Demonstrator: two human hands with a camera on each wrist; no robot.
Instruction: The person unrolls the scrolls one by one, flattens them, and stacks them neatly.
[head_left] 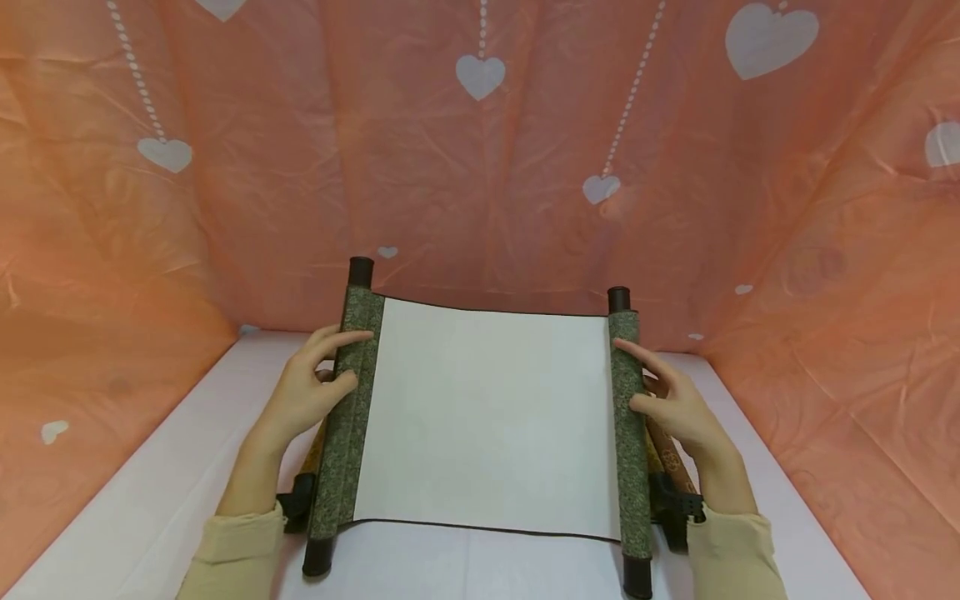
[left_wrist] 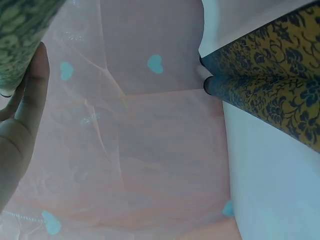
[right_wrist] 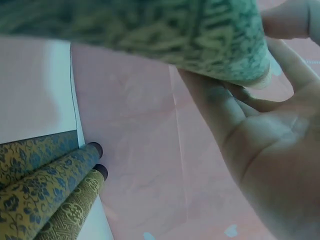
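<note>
A hanging scroll (head_left: 491, 417) is spread between both hands in the head view, its blank white sheet facing me. Green patterned rollers with black end knobs form its two sides. My left hand (head_left: 303, 387) grips the left roller (head_left: 337, 467), thumb and forefinger on its front. On the other side, my right hand (head_left: 678, 408) holds the right roller (head_left: 633, 467), fingers partly hidden behind it. The right wrist view shows those fingers curled round the green roll (right_wrist: 220, 45). In the left wrist view only part of the left hand (left_wrist: 25, 125) shows, against the green roll (left_wrist: 22, 40).
Behind the held scroll, gold scrolls with dark floral patterns (left_wrist: 270, 75) lie on the white table (head_left: 165, 467). Several rolls (right_wrist: 55, 190) show in the right wrist view, most hidden from the head camera. Pink-orange sheeting with hearts (head_left: 480, 167) encloses the table's back and sides.
</note>
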